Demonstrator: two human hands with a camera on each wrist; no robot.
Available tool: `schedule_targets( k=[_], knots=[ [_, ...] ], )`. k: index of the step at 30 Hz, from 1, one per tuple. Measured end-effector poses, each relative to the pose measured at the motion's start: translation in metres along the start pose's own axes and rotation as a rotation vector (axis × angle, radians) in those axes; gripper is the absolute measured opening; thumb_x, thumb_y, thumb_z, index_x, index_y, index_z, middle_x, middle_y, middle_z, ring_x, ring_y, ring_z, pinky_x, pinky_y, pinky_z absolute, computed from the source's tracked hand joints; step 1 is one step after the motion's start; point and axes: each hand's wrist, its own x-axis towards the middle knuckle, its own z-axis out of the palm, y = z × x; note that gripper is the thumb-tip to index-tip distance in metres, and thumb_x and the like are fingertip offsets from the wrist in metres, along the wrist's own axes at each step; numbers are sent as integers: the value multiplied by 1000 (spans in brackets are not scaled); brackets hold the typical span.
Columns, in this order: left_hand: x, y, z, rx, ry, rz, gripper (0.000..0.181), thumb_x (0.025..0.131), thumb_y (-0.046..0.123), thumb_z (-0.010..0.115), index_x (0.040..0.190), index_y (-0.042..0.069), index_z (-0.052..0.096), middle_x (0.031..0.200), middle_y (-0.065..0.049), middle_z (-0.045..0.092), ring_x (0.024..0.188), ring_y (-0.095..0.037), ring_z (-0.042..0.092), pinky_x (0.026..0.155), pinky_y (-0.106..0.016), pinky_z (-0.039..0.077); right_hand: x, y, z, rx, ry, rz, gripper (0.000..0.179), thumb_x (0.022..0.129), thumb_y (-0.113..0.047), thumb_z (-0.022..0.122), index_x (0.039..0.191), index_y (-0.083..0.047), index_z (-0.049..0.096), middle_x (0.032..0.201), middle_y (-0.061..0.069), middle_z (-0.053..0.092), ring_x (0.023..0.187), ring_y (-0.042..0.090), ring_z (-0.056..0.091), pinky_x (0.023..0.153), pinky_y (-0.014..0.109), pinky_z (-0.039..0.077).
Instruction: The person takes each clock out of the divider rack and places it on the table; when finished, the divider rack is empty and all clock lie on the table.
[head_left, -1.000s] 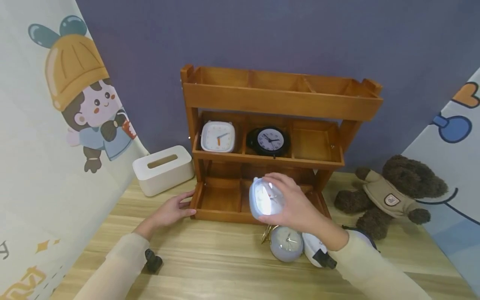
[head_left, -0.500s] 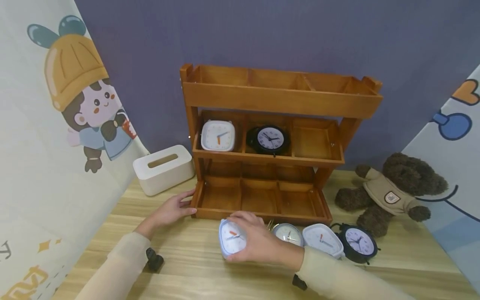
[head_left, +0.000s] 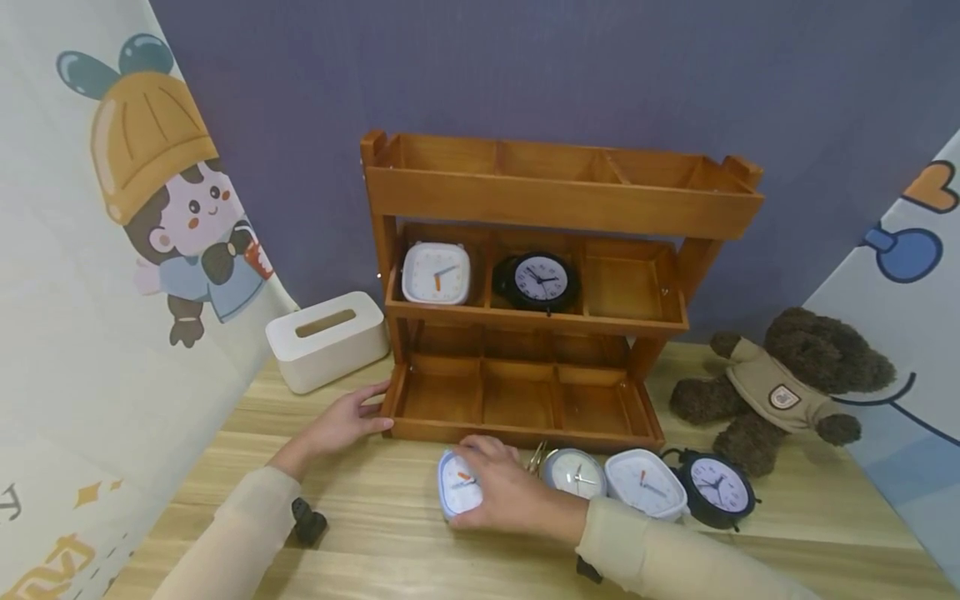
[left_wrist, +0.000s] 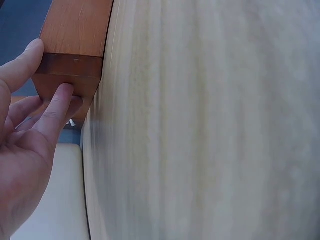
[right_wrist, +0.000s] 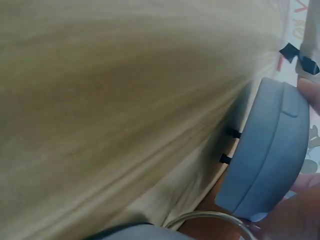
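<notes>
My right hand (head_left: 498, 492) grips a small light-blue alarm clock (head_left: 458, 486) with a white face, low over the table in front of the rack. In the right wrist view, the clock's rounded blue-grey body (right_wrist: 267, 150) shows two small black feet, close to the wood surface. My left hand (head_left: 341, 423) touches the lower left corner of the brown wooden rack (head_left: 525, 435). Seen from the left wrist, its fairly straight fingers (left_wrist: 57, 107) and thumb rest against the rack's end (left_wrist: 70, 67). A white clock (head_left: 437, 273) and a black clock (head_left: 538, 282) sit in the middle tier.
Along the rack's front lie a grey round clock (head_left: 574, 473), a white clock (head_left: 646, 482) and a black twin-bell alarm clock (head_left: 717, 489). A white tissue box (head_left: 330, 354) stands left of the rack. A brown teddy bear (head_left: 787, 392) lies on the right.
My right hand has brought the light-blue clock down and left from before the rack's lower tier to the table in front. Lately it has shifted only slightly. My left hand has stayed put.
</notes>
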Motion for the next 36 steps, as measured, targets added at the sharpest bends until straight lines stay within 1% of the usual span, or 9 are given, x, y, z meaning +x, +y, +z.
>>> schedule_targets(
  k=[3, 7, 13, 20, 24, 30, 33, 36],
  knots=[
    [-1, 2, 0, 2, -3, 8, 69, 92, 8, 68, 145, -13, 30, 146, -34, 31, 123, -48, 46, 95, -43, 49, 0, 2, 1, -10, 17, -12, 87, 64, -44, 87, 135, -6, 54, 135, 8, 48, 124, 26, 44, 99, 47, 39],
    [-1, 3, 0, 5, -1, 5, 69, 92, 7, 68, 145, -13, 30, 147, -33, 31, 123, -48, 47, 95, -44, 48, 2, 4, -1, -26, 39, -23, 85, 63, -41, 88, 133, -5, 56, 132, 8, 49, 121, 25, 47, 98, 46, 41],
    [1, 2, -1, 1, 0, 9, 69, 92, 7, 68, 146, -13, 30, 148, -33, 31, 124, -47, 46, 96, -44, 48, 3, 6, -5, -50, 34, -24, 88, 60, -38, 90, 133, -3, 54, 131, 8, 50, 120, 27, 49, 101, 42, 44],
    [1, 2, -1, 0, -5, 9, 69, 92, 7, 68, 145, -13, 30, 149, -33, 29, 124, -48, 45, 96, -45, 47, 2, 6, -6, -85, 34, -36, 90, 58, -36, 92, 133, -4, 54, 132, 10, 49, 121, 29, 47, 106, 45, 37],
    [0, 3, -1, 6, -6, 7, 69, 92, 7, 69, 145, -13, 30, 149, -33, 29, 124, -48, 45, 96, -45, 47, 1, 7, -6, -101, 27, -33, 93, 58, -36, 93, 134, -4, 52, 135, 11, 48, 123, 30, 46, 107, 47, 36],
    [0, 2, -2, 16, 0, 10, 69, 92, 8, 69, 145, -14, 31, 149, -32, 30, 124, -48, 46, 96, -44, 48, 2, 7, -7, -91, 16, -39, 94, 58, -38, 93, 136, -5, 51, 138, 13, 45, 125, 34, 44, 106, 49, 36],
    [0, 0, -2, 15, 0, 9, 69, 92, 8, 69, 145, -14, 31, 149, -32, 30, 124, -48, 46, 95, -43, 48, 2, 7, -13, -80, -5, -51, 95, 60, -40, 92, 137, -4, 50, 141, 13, 43, 129, 33, 41, 107, 51, 34],
    [0, -2, -1, 15, 3, 1, 69, 91, 9, 70, 145, -13, 32, 149, -31, 30, 124, -48, 46, 95, -42, 48, 3, 5, -31, -45, 14, -63, 93, 64, -40, 90, 139, -4, 49, 144, 11, 42, 133, 31, 38, 108, 52, 33]
  ],
)
